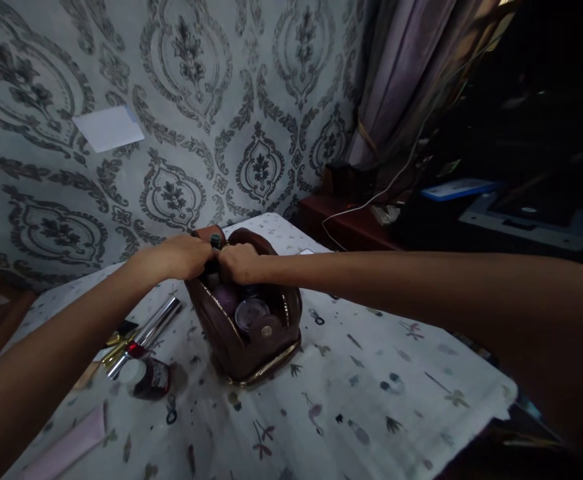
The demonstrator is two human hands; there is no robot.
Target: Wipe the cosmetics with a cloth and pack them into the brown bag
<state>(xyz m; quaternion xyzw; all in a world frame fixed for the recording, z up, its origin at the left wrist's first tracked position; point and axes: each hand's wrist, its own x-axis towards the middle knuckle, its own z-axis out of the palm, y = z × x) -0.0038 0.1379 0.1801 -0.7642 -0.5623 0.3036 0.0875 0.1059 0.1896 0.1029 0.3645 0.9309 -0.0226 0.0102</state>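
A dark brown zip bag (216, 347) stands unzipped on the patterned cloth. Inside it are a round clear-lidded container (251, 313), a purple item (225, 298) and other small things in shadow. My left hand (191, 257) is closed at the bag's far left edge, its fingertips hidden. My right hand (239, 262) is curled into a fist beside it, over the bag's far opening; what it grips, if anything, is hidden. Between the two hands a dark-capped bottle (215, 241) pokes up. Both hands are close together, almost touching.
Left of the bag lie a dark red bottle with a white cap (146, 379), silver and gold tubes (159, 323) and a pink tube (66, 445). The cloth-covered table (371, 400) meets a patterned wall. A white cable (396, 177) hangs at the back right.
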